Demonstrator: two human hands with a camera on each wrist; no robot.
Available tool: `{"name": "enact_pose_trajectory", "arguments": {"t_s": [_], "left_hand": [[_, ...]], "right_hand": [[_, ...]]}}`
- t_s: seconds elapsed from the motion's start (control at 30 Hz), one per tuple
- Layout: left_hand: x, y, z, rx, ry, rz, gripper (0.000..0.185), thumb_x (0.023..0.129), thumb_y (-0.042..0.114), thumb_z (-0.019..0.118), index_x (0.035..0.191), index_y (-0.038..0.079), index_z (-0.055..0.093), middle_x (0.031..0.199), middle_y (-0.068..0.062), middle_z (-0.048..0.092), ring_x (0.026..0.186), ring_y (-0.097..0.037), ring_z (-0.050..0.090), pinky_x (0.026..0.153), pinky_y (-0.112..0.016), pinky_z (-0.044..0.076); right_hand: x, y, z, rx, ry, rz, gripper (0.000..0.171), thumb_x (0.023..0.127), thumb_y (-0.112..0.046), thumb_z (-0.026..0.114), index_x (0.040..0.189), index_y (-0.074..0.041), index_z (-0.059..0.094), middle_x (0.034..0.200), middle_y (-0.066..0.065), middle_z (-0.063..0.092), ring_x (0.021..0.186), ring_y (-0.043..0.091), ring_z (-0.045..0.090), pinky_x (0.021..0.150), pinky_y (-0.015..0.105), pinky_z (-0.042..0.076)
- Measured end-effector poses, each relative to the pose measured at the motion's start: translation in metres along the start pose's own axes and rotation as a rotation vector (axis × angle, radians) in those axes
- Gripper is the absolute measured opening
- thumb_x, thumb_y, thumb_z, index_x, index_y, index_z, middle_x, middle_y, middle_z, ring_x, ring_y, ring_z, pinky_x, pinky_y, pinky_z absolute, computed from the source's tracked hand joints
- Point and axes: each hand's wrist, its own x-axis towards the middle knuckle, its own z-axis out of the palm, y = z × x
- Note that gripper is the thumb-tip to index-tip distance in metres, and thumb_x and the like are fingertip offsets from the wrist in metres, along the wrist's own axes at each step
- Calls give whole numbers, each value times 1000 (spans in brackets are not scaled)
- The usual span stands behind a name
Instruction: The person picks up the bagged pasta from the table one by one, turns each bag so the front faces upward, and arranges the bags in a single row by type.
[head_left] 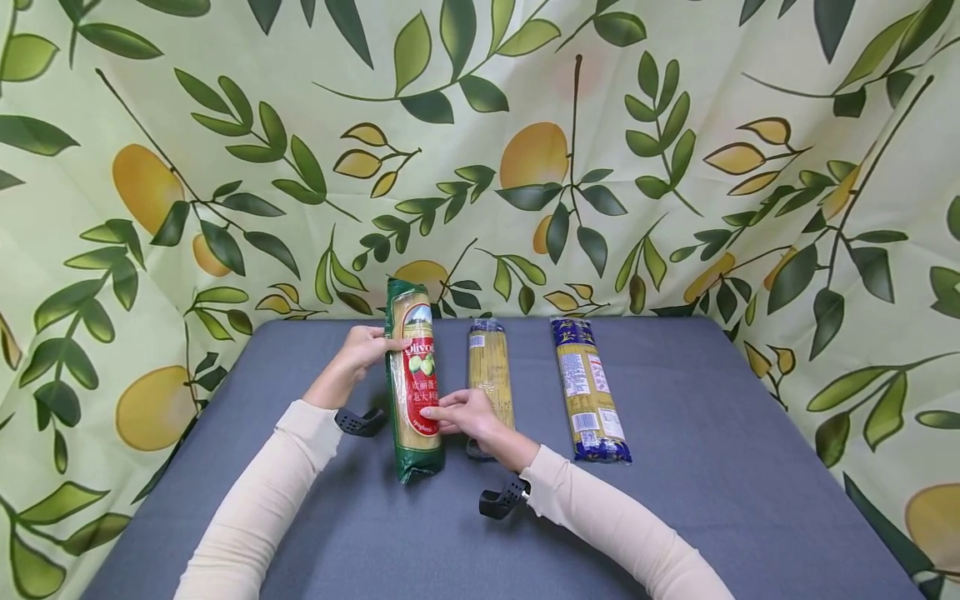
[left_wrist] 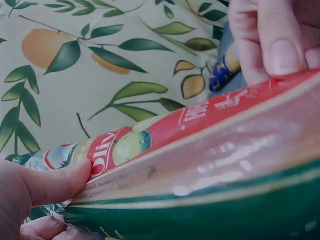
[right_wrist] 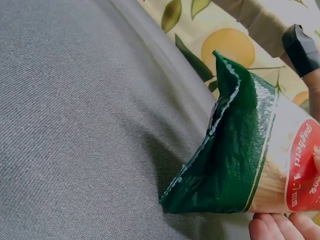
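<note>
Both hands hold a spaghetti packet (head_left: 422, 383) with green ends and a red label, its long side running away from the body. My left hand (head_left: 365, 348) grips its left edge near the far end, thumb on the front, as the left wrist view shows on the packet (left_wrist: 200, 165). At the lower right side my right hand (head_left: 474, 415) grips it, thumb over the red label and fingers along the edge. In the right wrist view, fingertips (right_wrist: 272, 227) curl at the packet's edge, and its green crimped end (right_wrist: 225, 150) hangs over the grey cloth.
A clear packet of yellow pasta (head_left: 489, 358) lies just right of the held one, partly hidden by the right hand. Farther right lies a blue-ended pasta packet (head_left: 588, 387). A leaf-patterned cloth (head_left: 480, 167) hangs behind the grey table (head_left: 675, 500).
</note>
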Motion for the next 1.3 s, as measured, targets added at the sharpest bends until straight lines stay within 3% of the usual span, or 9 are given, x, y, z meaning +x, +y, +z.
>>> {"name": "enact_pose_trajectory", "arguments": {"t_s": [0.17,0.27,0.43,0.6,0.93,1.13,1.3], "left_hand": [[0,2,-5,-86,-32,15,49,90,9,64,130,-15,49,65,12,62,63,-4,63,70,-19,56],[1,1,-8,-126,-61,19,51,91,8,62,132,-16,46,66,12,62,63,-3,63,66,-17,56],[4,-2,-10,-154,-115,2,53,91,7,62,135,-16,42,66,13,64,64,-2,63,66,-15,56],[6,-3,-12,-171,-147,-5,54,92,7,60,136,-17,40,67,13,66,66,-1,64,68,-14,56],[8,-8,-15,-136,-273,10,53,95,10,56,138,-14,37,75,15,67,75,-2,64,78,-16,52],[10,-13,-11,-55,-253,-11,52,94,20,58,134,-11,45,75,15,66,77,-3,62,94,-28,49],[11,-15,-9,-40,-226,-36,49,92,22,61,127,-10,50,72,12,66,73,-4,63,80,-22,52]], "right_hand": [[4,3,-3,55,-71,-10,37,88,-13,69,115,11,61,115,28,67,81,13,71,84,33,61],[5,3,-4,91,-151,-9,42,92,-13,63,125,12,55,124,30,62,89,12,69,92,34,58],[5,3,-2,129,-238,-13,43,94,-9,57,130,13,50,127,31,60,82,7,66,90,31,58],[4,2,1,125,-183,-36,38,91,-8,62,122,13,56,115,26,68,75,5,66,81,28,60],[3,7,5,78,-29,-22,33,84,-11,72,109,9,64,94,14,74,66,6,66,72,28,61],[2,7,9,38,33,-12,29,80,-12,77,100,7,66,78,3,70,59,6,62,63,24,59],[2,8,14,44,60,-1,22,77,-11,79,88,2,64,70,-2,64,57,7,61,59,24,58]]}}
